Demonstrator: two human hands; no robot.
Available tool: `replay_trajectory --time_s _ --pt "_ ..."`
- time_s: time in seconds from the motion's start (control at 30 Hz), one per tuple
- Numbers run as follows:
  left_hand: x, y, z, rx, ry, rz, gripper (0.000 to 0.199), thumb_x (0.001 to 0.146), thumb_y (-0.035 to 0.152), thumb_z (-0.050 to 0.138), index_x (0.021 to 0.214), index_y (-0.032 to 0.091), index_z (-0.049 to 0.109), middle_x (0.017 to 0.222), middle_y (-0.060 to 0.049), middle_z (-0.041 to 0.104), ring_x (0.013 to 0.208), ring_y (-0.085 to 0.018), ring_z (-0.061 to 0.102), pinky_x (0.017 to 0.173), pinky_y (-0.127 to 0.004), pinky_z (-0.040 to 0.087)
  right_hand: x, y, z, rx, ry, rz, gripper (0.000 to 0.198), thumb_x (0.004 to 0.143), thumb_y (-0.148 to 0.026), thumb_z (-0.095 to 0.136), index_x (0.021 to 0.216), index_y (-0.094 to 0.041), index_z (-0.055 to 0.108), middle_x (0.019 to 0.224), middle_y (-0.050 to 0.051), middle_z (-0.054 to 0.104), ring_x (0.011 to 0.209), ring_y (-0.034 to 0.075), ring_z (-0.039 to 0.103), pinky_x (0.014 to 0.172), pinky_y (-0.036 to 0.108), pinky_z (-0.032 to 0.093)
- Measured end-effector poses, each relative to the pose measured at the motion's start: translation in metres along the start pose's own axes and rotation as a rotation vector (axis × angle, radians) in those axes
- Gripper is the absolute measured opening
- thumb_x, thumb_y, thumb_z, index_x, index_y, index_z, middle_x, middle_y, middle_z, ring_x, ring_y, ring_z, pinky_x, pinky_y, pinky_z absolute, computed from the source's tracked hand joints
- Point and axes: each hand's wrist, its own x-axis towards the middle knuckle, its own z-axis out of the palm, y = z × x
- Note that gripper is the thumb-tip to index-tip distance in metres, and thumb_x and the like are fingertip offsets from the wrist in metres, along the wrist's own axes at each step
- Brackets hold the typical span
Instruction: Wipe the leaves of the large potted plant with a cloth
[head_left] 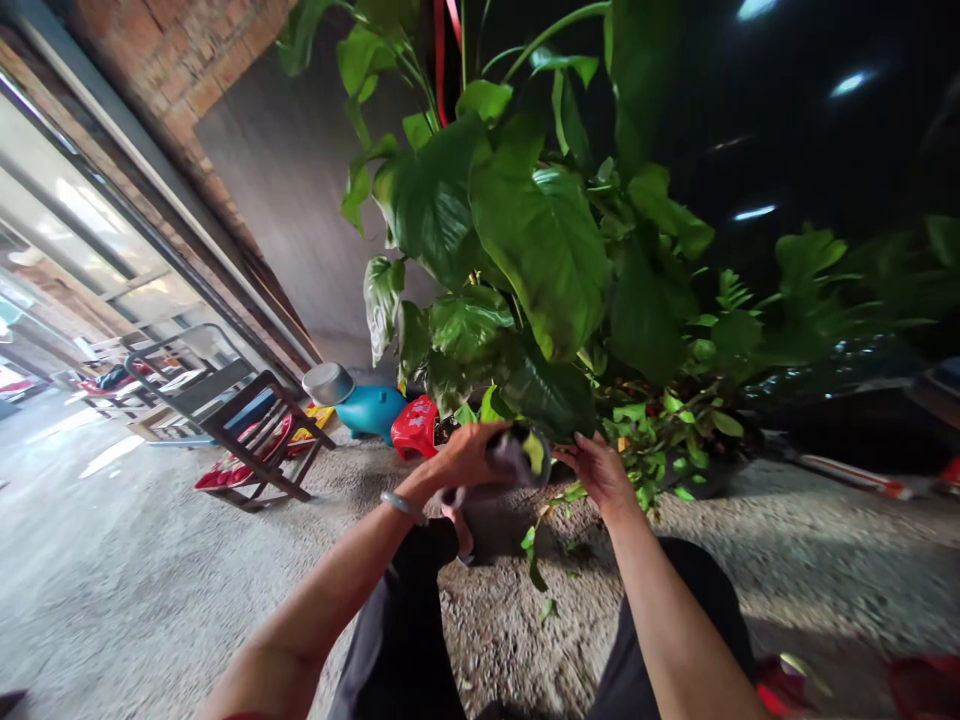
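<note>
A greyish rag [511, 455] with a yellow patch is bunched in my left hand [469, 452], whose fingers wrap round it; a bracelet sits on that wrist. My right hand [601, 474] is beside the rag, its thumb and fingertips closed at the lower edge of a large dark green leaf [551, 395]. Part of that grip is hidden and blurred. Above both hands rises a big leafy potted plant, with a broad glossy leaf [536, 250] hanging at its front. The pot is hidden by foliage and my hands.
To the left stand a folding chair [262, 435], a blue animal-shaped seat [371, 410], a metal basin [328, 382] and a red plastic stool [415, 428]. Smaller plants [682, 440] crowd the right. A trailing vine [531, 555] hangs over the rough concrete floor [510, 630] between my knees.
</note>
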Motion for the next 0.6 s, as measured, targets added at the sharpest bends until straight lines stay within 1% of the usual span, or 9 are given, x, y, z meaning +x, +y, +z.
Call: replay_trajectory --time_s 0.03,0.07,0.1,0.23,0.33,0.4,0.47,0.53,0.6 --pt "-0.008 -0.011 0.010 0.004 -0.102 -0.026 0.078 0.054 0.027 0.097 0.128 0.019 0.076 0.115 -0.010 0.083 0.108 -0.035 0.077 0.099 -0.044 0.061 0.000 -0.001 -0.002 0.013 0.007 -0.007 0.032 0.062 -0.022 0.095 0.077 -0.026 0.067 0.073 -0.007 0.079 0.060 0.017 0.076 0.065 0.034 0.070" --pt "-0.015 -0.021 0.018 -0.006 -0.129 -0.054 0.076 0.053 0.026 0.097 0.126 0.019 0.077 0.115 -0.011 0.082 0.110 -0.035 0.077 0.099 -0.044 0.061 0.001 -0.003 -0.003 0.024 0.013 -0.013 0.032 0.063 -0.023 0.095 0.077 -0.026 0.067 0.073 -0.007 0.079 0.059 0.017 0.075 0.066 0.035 0.070" --pt "-0.021 -0.029 0.022 -0.012 -0.101 -0.083 0.076 0.054 0.027 0.097 0.127 0.019 0.077 0.118 -0.011 0.082 0.112 -0.036 0.076 0.101 -0.045 0.060 0.001 -0.004 -0.003 0.034 0.016 -0.016 0.032 0.064 -0.023 0.095 0.078 -0.026 0.067 0.073 -0.006 0.079 0.059 0.017 0.075 0.067 0.035 0.071" --pt "-0.015 -0.039 0.013 0.031 0.246 -0.165 0.078 0.059 0.031 0.096 0.133 0.019 0.074 0.139 -0.015 0.071 0.126 -0.035 0.070 0.110 -0.046 0.056 -0.001 -0.007 -0.002 0.079 0.004 0.006 0.029 0.066 -0.019 0.091 0.083 -0.026 0.069 0.078 -0.004 0.082 0.069 0.022 0.080 0.074 0.040 0.072" --pt "0.015 -0.040 0.005 -0.001 0.305 -0.261 0.076 0.051 0.029 0.099 0.124 0.021 0.078 0.146 -0.013 0.067 0.128 -0.036 0.069 0.111 -0.045 0.055 -0.002 -0.007 -0.001 0.104 0.003 0.015 0.029 0.068 -0.016 0.088 0.088 -0.027 0.070 0.083 -0.002 0.084 0.073 0.023 0.081 0.077 0.043 0.072" --pt "0.035 -0.044 0.008 -0.191 0.242 -0.386 0.067 0.050 0.029 0.100 0.113 0.019 0.080 0.131 -0.012 0.075 0.119 -0.035 0.073 0.105 -0.045 0.058 -0.002 -0.006 -0.001 0.103 -0.002 0.012 0.027 0.070 -0.016 0.086 0.089 -0.027 0.070 0.084 -0.002 0.084 0.073 0.023 0.081 0.077 0.044 0.072" --pt "0.049 -0.052 0.017 -0.484 0.143 -0.514 0.053 0.054 0.034 0.099 0.100 0.016 0.079 0.109 -0.013 0.081 0.105 -0.034 0.077 0.097 -0.044 0.062 -0.002 -0.005 -0.002 0.095 -0.005 0.009 0.024 0.071 -0.017 0.085 0.087 -0.027 0.070 0.083 -0.002 0.084 0.071 0.022 0.080 0.077 0.044 0.071" --pt "0.053 -0.059 0.024 -0.754 0.073 -0.574 0.046 0.057 0.037 0.097 0.092 0.015 0.078 0.097 -0.013 0.082 0.095 -0.032 0.079 0.089 -0.042 0.064 -0.002 -0.007 -0.003 0.082 0.001 0.013 0.022 0.071 -0.018 0.085 0.084 -0.028 0.070 0.083 -0.003 0.084 0.069 0.021 0.079 0.077 0.044 0.071" --pt "0.051 -0.064 0.027 -0.901 0.045 -0.580 0.045 0.055 0.035 0.098 0.090 0.015 0.077 0.091 -0.013 0.083 0.088 -0.030 0.079 0.083 -0.040 0.065 -0.002 -0.010 -0.004 0.068 0.000 0.013 0.021 0.069 -0.019 0.084 0.081 -0.029 0.071 0.082 -0.004 0.083 0.070 0.020 0.077 0.078 0.045 0.070"
